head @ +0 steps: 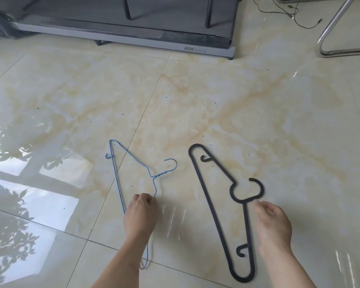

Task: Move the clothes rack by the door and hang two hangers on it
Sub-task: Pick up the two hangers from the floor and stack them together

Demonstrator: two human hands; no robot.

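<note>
head cam: left hand (140, 213) pinched on the blue wire hanger (133, 175) lying on the tile floor (216, 96); right hand (273, 223) loose, fingers apart, touching the black plastic hanger (208, 192) beside it.

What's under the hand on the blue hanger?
The left hand covers part of the blue hanger, where its fingers pinch the wire. The hanger lies on the floor. The wire and tile right beneath the hand are hidden.
</note>
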